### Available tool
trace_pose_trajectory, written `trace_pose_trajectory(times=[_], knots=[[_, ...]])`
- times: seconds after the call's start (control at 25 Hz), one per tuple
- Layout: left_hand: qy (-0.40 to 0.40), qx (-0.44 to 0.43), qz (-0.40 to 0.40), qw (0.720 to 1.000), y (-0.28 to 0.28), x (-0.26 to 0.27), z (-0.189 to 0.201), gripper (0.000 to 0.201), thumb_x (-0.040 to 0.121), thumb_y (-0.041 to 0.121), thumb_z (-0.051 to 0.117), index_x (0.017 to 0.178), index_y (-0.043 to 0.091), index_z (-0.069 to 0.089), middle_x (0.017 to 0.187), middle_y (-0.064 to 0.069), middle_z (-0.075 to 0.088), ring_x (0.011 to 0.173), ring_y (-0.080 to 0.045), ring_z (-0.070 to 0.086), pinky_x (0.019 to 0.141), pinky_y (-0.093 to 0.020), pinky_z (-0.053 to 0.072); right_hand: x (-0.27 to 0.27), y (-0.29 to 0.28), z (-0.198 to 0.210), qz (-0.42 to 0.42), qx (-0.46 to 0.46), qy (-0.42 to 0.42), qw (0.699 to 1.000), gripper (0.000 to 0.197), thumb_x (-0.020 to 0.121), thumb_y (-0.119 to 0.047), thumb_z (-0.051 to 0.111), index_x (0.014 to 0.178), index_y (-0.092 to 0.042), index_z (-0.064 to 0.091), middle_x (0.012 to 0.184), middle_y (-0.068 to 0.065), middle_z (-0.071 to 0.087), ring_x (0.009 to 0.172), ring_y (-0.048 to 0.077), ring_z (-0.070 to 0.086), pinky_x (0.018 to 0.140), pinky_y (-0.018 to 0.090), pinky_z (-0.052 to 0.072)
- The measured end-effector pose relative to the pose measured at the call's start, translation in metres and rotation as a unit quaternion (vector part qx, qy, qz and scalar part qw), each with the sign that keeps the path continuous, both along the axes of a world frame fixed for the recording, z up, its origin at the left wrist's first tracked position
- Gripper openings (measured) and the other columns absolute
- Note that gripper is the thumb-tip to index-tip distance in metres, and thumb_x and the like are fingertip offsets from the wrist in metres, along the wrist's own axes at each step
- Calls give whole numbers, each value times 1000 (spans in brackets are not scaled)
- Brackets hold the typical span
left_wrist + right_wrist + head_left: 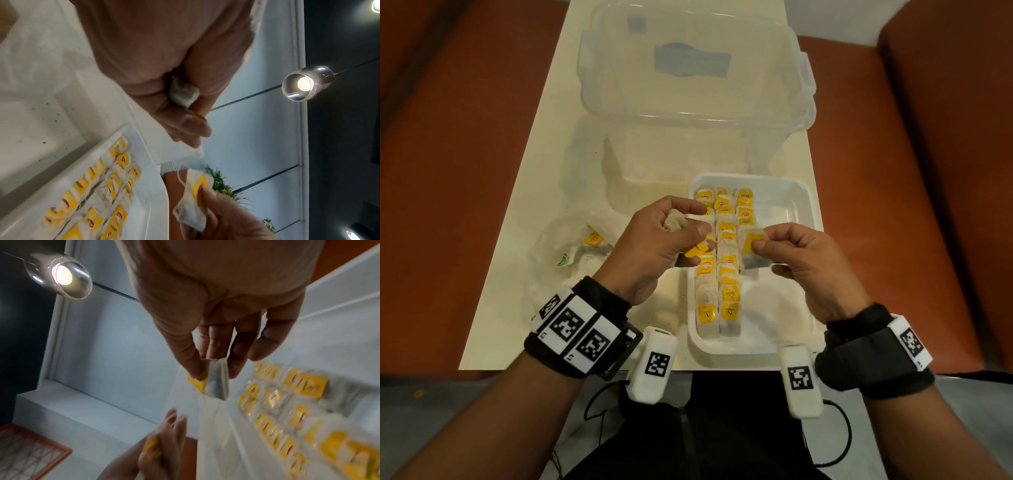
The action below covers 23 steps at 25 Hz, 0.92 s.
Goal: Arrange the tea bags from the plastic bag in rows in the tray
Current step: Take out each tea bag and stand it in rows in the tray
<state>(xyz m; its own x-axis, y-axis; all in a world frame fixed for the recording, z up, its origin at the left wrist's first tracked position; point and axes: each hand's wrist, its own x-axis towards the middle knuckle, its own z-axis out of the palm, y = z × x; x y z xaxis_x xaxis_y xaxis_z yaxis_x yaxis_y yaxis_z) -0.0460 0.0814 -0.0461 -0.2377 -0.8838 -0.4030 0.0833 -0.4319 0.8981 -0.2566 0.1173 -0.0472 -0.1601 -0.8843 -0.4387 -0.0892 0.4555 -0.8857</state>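
Observation:
A white tray (804, 240) on the table holds several yellow-tagged tea bags (729, 270) laid in rows along its left side. My left hand (671, 236) hovers over the tray's left edge, its fingers curled round a bunch of tea bags (676, 221), also seen as tea bags (184, 92) in the fist. My right hand (784, 250) pinches a single tea bag (753, 250) by its yellow tag above the third row; the same tea bag (216, 384) hangs from thumb and fingers. A crumpled plastic bag (571, 246) lies left of the tray with a tea bag (593, 238) inside.
A large clear plastic storage box (688, 78) stands behind the tray on the cream table (510, 274). Orange-brown seating flanks the table on both sides. The tray's right half (787, 301) is bare.

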Motion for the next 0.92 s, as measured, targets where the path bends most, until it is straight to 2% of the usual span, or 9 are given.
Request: trace_pose_trajectory(times=[0.08,0.12,0.16,0.24,0.32,0.36,0.56,0.92], knots=[[19,37,25,999,0,6,-4,10,93,8,66,101,15,67,86,-6,71,72,-12,69,54,-18,51,-19,-4,-4,-34,5,34,999,6,84,-13,76,87,-16,71,84,-2,72,70,4,62,72,29,43],[27,63,31,997,2,8,-7,7,94,10,64,98,14,67,84,-5,70,70,-10,69,53,-18,51,-28,-6,-8,-39,7,54,998,7,85,-12,75,90,-12,71,84,0,71,67,2,61,69,25,43],[37,90,34,995,4,9,-9,5,95,13,63,96,14,67,82,-5,69,69,-10,68,52,-18,51,-36,-8,-12,-31,12,79,996,9,85,-9,75,93,-7,70,82,2,71,63,0,62,65,21,44],[54,133,38,989,9,10,-14,6,96,16,62,94,14,67,80,-4,68,66,-9,66,51,-17,51,-41,-13,-25,44,53,132,989,15,85,-8,76,96,0,69,83,11,74,63,5,65,58,15,45],[64,154,38,985,13,7,-16,6,96,16,62,94,13,67,80,-4,66,64,-9,65,51,-17,51,-38,-16,-40,138,120,186,965,17,84,-14,79,95,-5,70,86,11,75,67,11,64,56,17,42],[67,156,37,985,15,6,-16,6,95,16,62,94,13,67,80,-4,65,63,-9,64,51,-17,51,-35,-18,-48,160,143,200,956,16,84,-16,80,93,-8,69,85,8,73,67,12,63,55,18,42],[65,146,36,986,18,5,-14,3,93,15,64,95,13,66,78,-5,62,60,-8,61,50,-18,50,-27,-28,-74,138,175,193,955,16,86,-16,78,89,-13,63,85,6,71,68,14,65,64,27,49],[67,156,48,984,17,6,-14,3,92,16,65,95,14,65,78,-5,62,61,-10,61,51,-19,51,-34,-31,-79,134,163,250,945,19,82,-21,82,82,-16,63,77,4,69,74,19,63,70,34,48]])
